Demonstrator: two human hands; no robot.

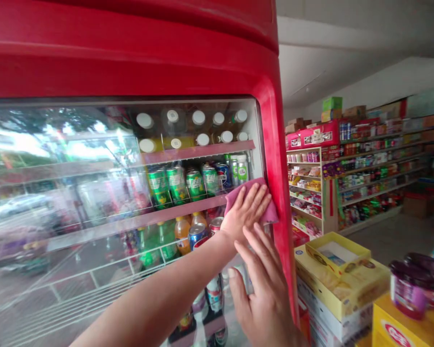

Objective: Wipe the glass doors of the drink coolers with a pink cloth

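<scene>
My left hand (248, 207) lies across a pink cloth (271, 212), holding it flat against the fridge's glass door (94, 202) near the right edge of the pane. The fingers are stretched over the cloth, and the thumb is hidden. Below it, my right hand (264, 284) is raised close to the glass with its fingers apart and nothing in it. Whether it touches the glass I cannot tell. Behind the pane stand green cans (177, 184), bottles with white caps (198, 118), orange drink bottles (183, 233) and a blue can (197, 236).
The red fridge frame (275, 144) borders the pane. To the right are yellow cartons (361, 284) with an open tray box (338, 253) on top, and dark-lidded jars (408, 289) on a yellow box (405, 327). Stocked shop shelves (372, 168) stand behind. Street reflections blur the left glass.
</scene>
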